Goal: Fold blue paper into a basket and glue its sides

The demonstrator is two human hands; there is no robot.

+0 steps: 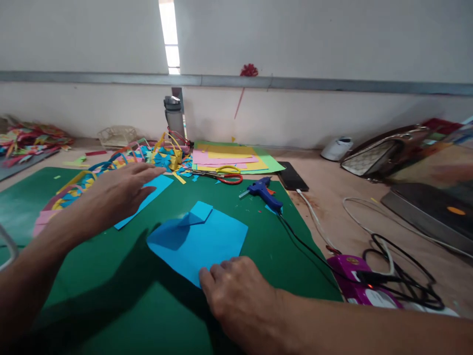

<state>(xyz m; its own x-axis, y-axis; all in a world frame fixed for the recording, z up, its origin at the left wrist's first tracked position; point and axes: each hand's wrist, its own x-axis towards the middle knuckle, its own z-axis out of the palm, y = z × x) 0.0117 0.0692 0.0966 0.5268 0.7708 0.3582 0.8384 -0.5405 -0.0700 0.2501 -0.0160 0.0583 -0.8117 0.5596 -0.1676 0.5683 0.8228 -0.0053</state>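
A blue paper sheet (201,241) lies on the green mat (288,281), its left side curling up. A small folded flap (200,212) stands at its far edge. My right hand (240,291) is closed on the sheet's near edge, with the thumb hidden. To the left, my left hand (123,190) hovers with fingers stretched out and nothing in them. Behind it lies a flat blue paper strip (157,192), partly covered from view. A row of small paper baskets (84,181) in yellow, blue and pink sits beyond my left forearm.
A blue glue gun (264,192) rests right of the sheet, its cord running to a purple power strip (349,273). Scissors (231,178), coloured paper sheets (225,157), a bottle (173,118) and a phone (293,176) are farther back. Cables (402,276) tangle at right.
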